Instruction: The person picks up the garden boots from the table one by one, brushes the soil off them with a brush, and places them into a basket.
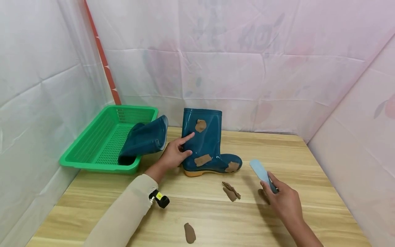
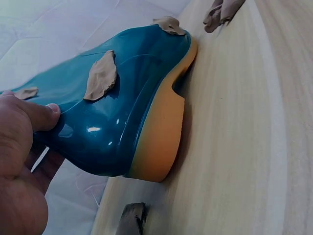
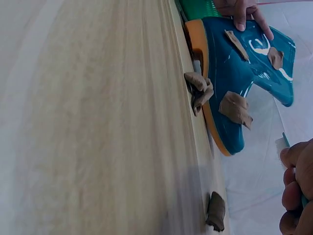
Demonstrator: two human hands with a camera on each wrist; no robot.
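A dark teal rain boot (image 1: 202, 140) with an orange-yellow sole stands on the table, toe to the right. Brown clay-like patches stick to its shaft (image 1: 200, 126), its ankle (image 1: 203, 160) and its toe (image 1: 232, 167). My left hand (image 1: 176, 152) grips the back of the shaft, thumb and index finger on the near side, the other fingers partly hidden behind. To the right of the toe, my right hand (image 1: 285, 200) holds a light blue brush (image 1: 259, 169) above the table; a pale bristle-like edge shows in the right wrist view.
A green basket (image 1: 69, 161) stands at the left, with a second teal boot (image 1: 145, 139) leaning over its rim. Loose brown pieces (image 1: 229, 193) lie in front of the standing boot, another piece (image 1: 189, 233) near the front edge. White cloth walls (image 1: 271, 79) enclose the table.
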